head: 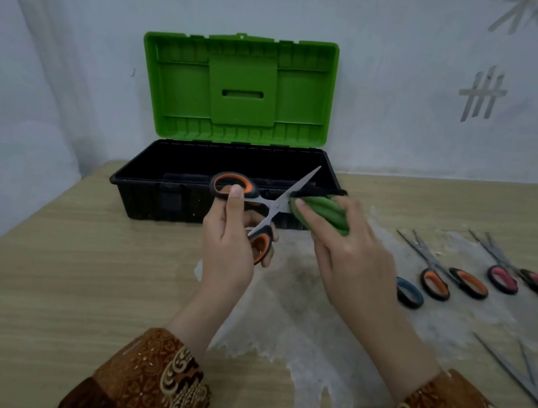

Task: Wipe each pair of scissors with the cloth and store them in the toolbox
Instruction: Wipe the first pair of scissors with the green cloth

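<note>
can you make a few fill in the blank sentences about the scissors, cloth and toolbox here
1. The left hand holds scissors whose handles are black and ____.
2. The right hand wraps a ____ cloth round one blade.
3. The toolbox lid stands ____.
4. The pink scissors lie on the table to the person's ____.

Missing words: orange; green; open; right
</note>
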`<state>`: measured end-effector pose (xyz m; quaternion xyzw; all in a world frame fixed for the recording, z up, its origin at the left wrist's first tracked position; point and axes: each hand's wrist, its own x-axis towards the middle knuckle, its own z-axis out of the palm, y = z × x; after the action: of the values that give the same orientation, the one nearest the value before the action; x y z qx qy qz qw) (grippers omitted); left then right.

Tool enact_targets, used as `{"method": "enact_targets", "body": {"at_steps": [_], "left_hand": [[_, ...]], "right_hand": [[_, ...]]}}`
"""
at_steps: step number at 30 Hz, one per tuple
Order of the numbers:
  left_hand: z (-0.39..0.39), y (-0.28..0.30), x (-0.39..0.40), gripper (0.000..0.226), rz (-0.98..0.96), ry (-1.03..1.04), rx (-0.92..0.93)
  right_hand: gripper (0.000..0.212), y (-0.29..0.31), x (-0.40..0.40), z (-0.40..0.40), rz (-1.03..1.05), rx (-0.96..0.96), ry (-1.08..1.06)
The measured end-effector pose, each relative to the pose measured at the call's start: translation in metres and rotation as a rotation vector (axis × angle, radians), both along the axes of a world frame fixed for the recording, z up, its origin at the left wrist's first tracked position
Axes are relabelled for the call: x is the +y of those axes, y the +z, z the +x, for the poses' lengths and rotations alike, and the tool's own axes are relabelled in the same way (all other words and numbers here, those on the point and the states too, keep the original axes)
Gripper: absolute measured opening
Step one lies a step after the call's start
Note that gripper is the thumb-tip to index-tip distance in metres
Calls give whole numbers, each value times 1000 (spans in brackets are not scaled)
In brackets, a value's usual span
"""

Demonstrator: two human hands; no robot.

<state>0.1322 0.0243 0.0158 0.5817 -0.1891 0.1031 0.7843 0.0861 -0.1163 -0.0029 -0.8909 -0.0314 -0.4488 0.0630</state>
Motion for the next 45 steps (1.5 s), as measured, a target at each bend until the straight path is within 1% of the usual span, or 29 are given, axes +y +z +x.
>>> {"method": "enact_targets", "body": {"at_steps": [9, 13, 16, 18, 20, 21, 24, 27, 29, 31, 34, 36, 38, 41, 43, 45], "left_hand": [[-1, 2, 1, 32, 3, -22, 7], [-2, 2, 2, 34, 10, -7, 1], [-1, 1, 1, 33, 32, 18, 1], [-1, 0, 0, 33, 38, 37, -7], [-1, -1, -1, 34, 50, 61, -14], [-1, -1, -1, 34, 43, 63, -8], [-1, 0, 1, 33, 18, 58, 9], [-2, 1, 0, 32, 29, 60, -11], [-4, 1, 0, 32, 36, 61, -17], [-4, 0, -1, 33, 55, 63, -32], [-3, -3, -2, 36, 92, 97, -57], [-2, -4, -3, 36, 114, 114, -72], [-3, -4, -3, 35, 114, 101, -73], [-4, -4, -3, 34, 136, 86, -100], [-4, -5, -4, 33, 185, 116, -164], [-4, -5, -2, 30, 259, 186, -274]], "right_hand": [[47, -2, -24, 1, 147, 40, -156], [42, 6, -30, -3, 188, -40, -121], [44, 13, -19, -5, 119, -109, 15], [44, 11, -3, -6, 5, -93, 120], [47, 6, 9, -5, -92, -41, 148], [50, 4, 11, -4, -92, -13, 128], [54, 1, 2, 1, 20, 46, 6], [49, -1, -12, -1, 108, 53, -89], [43, 1, -16, -2, 151, 21, -59], [40, 6, -13, -3, 146, -15, 44], [39, 8, 3, -6, 4, -15, 179], [42, 4, 11, -6, -68, 2, 183], [44, 3, 12, -4, -25, 17, 129], [40, 5, 4, -3, 44, 7, 66], [37, 5, 3, -4, -5, -3, 121], [36, 4, 7, -6, -35, -5, 171]]}}
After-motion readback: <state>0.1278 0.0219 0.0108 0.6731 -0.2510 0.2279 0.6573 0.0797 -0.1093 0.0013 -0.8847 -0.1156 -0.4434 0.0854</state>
